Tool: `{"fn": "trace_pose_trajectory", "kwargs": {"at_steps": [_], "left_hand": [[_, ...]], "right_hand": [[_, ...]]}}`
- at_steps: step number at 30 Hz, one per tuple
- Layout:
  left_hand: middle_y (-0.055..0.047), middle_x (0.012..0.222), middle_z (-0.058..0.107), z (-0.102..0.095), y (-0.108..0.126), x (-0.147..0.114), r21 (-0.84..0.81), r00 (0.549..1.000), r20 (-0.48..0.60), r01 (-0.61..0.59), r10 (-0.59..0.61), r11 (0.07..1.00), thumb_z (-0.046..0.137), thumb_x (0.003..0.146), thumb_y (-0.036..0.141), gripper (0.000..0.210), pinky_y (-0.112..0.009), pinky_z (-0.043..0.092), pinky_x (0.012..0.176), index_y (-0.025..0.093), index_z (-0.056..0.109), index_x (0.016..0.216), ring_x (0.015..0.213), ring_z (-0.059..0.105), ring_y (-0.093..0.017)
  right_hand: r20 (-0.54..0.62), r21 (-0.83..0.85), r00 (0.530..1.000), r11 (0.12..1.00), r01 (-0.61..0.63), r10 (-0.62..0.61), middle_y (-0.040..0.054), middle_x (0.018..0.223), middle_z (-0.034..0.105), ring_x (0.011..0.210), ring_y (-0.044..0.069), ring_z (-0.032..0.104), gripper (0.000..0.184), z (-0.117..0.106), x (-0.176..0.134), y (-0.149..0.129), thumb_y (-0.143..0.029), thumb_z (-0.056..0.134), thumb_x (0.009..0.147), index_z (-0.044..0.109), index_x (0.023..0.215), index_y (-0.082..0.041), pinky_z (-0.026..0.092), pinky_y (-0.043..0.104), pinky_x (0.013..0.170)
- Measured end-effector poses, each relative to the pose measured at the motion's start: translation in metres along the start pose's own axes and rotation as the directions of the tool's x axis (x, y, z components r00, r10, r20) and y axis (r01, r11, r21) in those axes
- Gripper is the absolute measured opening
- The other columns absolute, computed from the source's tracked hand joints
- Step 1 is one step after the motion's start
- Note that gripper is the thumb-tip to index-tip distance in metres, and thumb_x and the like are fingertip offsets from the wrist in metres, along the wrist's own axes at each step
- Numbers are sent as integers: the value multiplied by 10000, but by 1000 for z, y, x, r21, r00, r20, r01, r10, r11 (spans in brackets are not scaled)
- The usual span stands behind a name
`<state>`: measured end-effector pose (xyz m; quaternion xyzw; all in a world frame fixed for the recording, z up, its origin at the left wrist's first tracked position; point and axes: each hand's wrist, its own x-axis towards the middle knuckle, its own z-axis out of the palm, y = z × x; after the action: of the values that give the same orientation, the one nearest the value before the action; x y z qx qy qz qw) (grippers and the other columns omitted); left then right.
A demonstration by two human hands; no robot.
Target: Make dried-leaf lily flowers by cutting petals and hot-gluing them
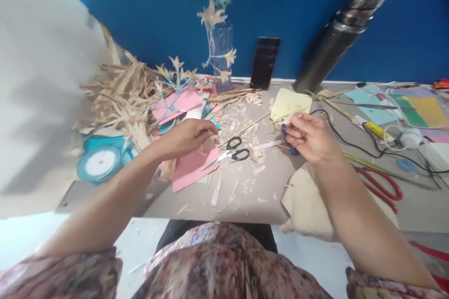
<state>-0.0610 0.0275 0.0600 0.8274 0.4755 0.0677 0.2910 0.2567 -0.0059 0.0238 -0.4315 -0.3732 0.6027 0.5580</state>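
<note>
In the head view, we see our left hand, fingers bent, over or against a sheet of pink paper; we cannot tell whether its grip has anything in it. Our right hand is drawn into a thumb-and-finger pinch beside a square yellow paper sheet. A dark blue object shows behind its fingers, and we cannot tell what, if anything, this grip grasps. Between the hands, small steel scissors with black handle loops lie on the grey desk, their tips over the pink paper, with pale dry scraps around. We judge the step in hand to be fine work on small pieces; the next move calls for a steady right pinch and a light left touch.
</note>
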Motion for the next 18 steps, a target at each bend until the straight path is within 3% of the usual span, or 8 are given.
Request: {"fn": "trace_pose_trajectory", "kwargs": {"at_steps": [2, 5, 7, 10, 12, 15, 18], "left_hand": [[-6, 823, 680, 5, 6, -9, -42, 989, 126, -67, 72, 997, 493, 871, 278, 251, -245, 425, 664, 209, 703, 989, 697, 594, -153], [-13, 885, 644, 19, 14, -19, -67, 929, 311, -190, 202, 979, 608, 810, 241, 220, -241, 428, 682, 227, 696, 1011, 759, 596, -156], [-21, 919, 623, 29, 16, -22, -43, 909, 354, -221, 222, 974, 620, 782, 185, 230, -245, 430, 688, 228, 685, 999, 780, 597, -159], [-36, 895, 615, 37, 16, -19, 12, 924, 318, -228, 212, 974, 541, 782, 112, 148, -257, 431, 704, 198, 660, 807, 790, 598, -166], [-43, 862, 626, 36, 15, -14, 29, 953, 228, -212, 200, 977, 502, 788, 105, 166, -268, 435, 729, 189, 639, 744, 806, 600, -176], [-50, 868, 663, 28, 12, -9, 56, 994, 10, -110, 110, 992, 488, 823, 163, 181, -285, 440, 734, 190, 666, 803, 814, 602, -190], [-32, 858, 696, 19, 11, -8, 6, 999, -35, -20, 20, 1000, 486, 859, 245, 206, -275, 441, 689, 203, 687, 845, 772, 613, -182]], "right_hand": [[-1, -11, 1000, 1000, -7, 7, -39, 582, 436, 485, 55, 293, 303, 0, -1, -1, -321, 891, 640, 616, 657, -193, 206, 186, 399], [-8, -21, 1000, 1000, -8, 7, -28, 605, 471, 488, 56, 297, 301, 0, -1, -2, -317, 897, 629, 626, 674, -193, 199, 189, 396], [-15, -25, 1000, 1000, 8, -9, -23, 621, 484, 484, 52, 303, 307, 0, 0, -2, -314, 896, 628, 619, 674, -191, 193, 189, 393], [-20, -35, 999, 999, 27, -27, -25, 619, 479, 480, 53, 305, 305, 0, 1, -1, -321, 890, 630, 616, 667, -191, 193, 190, 390], [-23, -33, 999, 999, 31, -32, -26, 618, 473, 480, 52, 301, 309, 0, 1, -1, -330, 895, 622, 622, 661, -189, 196, 187, 389], [-16, -24, 999, 999, 28, -28, -28, 618, 460, 478, 51, 300, 316, 0, 1, -1, -340, 901, 619, 627, 663, -187, 204, 185, 385], [-4, -27, 1000, 999, 26, -26, -30, 618, 454, 471, 52, 308, 303, 0, 1, 0, -343, 891, 636, 635, 680, -187, 208, 189, 378]]}}
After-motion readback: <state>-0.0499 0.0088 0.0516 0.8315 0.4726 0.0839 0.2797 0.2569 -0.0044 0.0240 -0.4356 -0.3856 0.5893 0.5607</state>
